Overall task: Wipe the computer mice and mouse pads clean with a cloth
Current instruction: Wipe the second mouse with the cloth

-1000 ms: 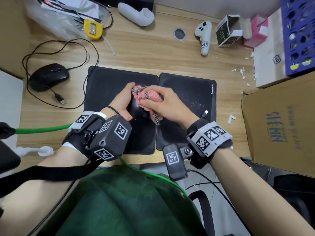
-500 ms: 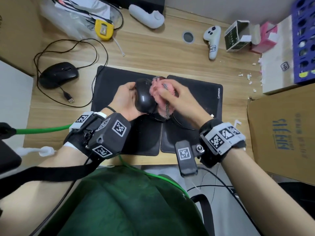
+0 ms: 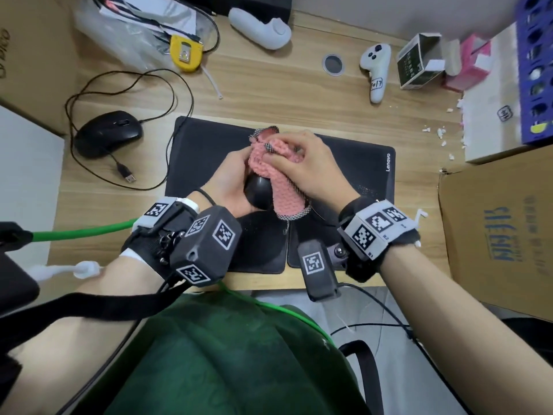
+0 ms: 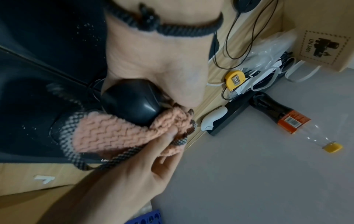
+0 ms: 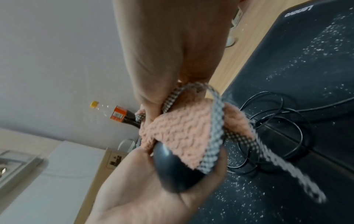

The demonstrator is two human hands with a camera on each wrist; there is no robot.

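My left hand [image 3: 230, 175] holds a black mouse [image 3: 258, 191] lifted above two black mouse pads, the left pad [image 3: 203, 145] and the right Lenovo pad [image 3: 368, 169]. My right hand [image 3: 305, 166] grips a pink knitted cloth [image 3: 284, 187] with checked trim and presses it over the mouse. The left wrist view has the mouse [image 4: 132, 103] in my palm with the cloth [image 4: 114, 133] against it. In the right wrist view the cloth [image 5: 180, 133] drapes over the mouse [image 5: 174, 169]. White specks dust the right pad [image 5: 306, 60]. A second black wired mouse [image 3: 107, 133] lies on the desk at the left.
The held mouse's coiled cable [image 5: 272, 136] lies on the pads. A yellow tape measure [image 3: 185, 52], white controllers [image 3: 375, 70], small boxes [image 3: 419, 64] and a blue rack [image 3: 535, 70] line the back of the desk. A cardboard box [image 3: 502, 232] stands at the right. White crumbs [image 3: 440, 136] are scattered nearby.
The cloth has slid back over the top of the mouse, covering most of it, after sitting at its right side half a second ago. My left hand keeps holding the mouse.
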